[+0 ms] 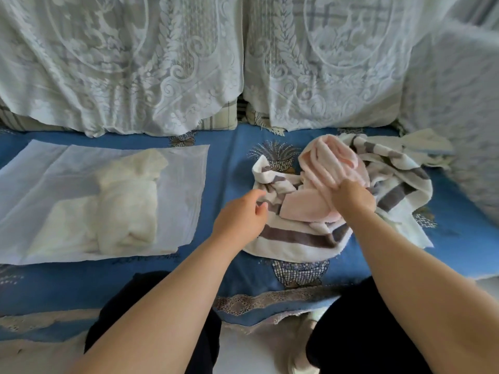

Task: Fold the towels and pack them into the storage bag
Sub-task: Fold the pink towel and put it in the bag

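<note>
Head view step: right hand (351, 198) grips pink towel (334, 168), lifting it off the pile.
Left hand (240, 214): loosely curled, empty.
Next: spread, fold, then storage bag (40, 171).

This is a home, a living room or bedroom by the look of it. The seat is a sofa or daybed spread with a blue patterned cover (113, 282) that has woven basket motifs and a lace-trimmed front edge (270, 299). Along the back stand big cushions draped in white lace throws (121, 63) with deer and leaf patterns; a plaid cushion cover (221, 117) peeks out beneath them. Household laundry lies on the seat: a striped towel (297, 236), a pink towel (324, 168), and a translucent white storage bag (175, 171) holding folded cream towels (127, 201).
</note>
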Demonstrator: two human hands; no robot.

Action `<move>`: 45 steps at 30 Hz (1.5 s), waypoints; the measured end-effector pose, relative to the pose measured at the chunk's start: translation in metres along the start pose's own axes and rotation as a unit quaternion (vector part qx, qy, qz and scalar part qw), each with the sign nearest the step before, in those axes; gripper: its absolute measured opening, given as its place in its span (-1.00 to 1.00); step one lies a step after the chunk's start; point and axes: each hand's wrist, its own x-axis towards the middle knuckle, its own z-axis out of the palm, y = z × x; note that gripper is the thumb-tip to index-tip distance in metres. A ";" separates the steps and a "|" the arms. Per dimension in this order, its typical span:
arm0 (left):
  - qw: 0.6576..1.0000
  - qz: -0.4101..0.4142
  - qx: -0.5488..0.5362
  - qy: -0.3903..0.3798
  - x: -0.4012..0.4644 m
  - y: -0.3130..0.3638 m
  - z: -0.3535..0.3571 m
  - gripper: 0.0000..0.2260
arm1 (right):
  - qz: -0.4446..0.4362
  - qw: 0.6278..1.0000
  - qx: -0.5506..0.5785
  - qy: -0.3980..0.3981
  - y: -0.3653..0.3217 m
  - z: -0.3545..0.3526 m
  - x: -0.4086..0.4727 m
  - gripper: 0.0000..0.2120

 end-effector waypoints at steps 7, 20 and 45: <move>0.903 -0.148 -0.389 -0.102 0.024 0.042 0.015 -0.59 | -0.267 0.922 0.276 0.050 -0.011 -0.026 -0.070 -0.95; 0.828 -0.234 -0.489 -0.142 0.037 0.031 0.033 -0.66 | -0.146 0.957 0.250 -0.039 -0.007 -0.030 -0.076 -0.52; 0.869 -0.278 -0.392 0.119 0.047 -0.010 -0.030 -0.69 | -0.427 0.896 -0.019 -0.117 0.014 -0.015 -0.126 -0.34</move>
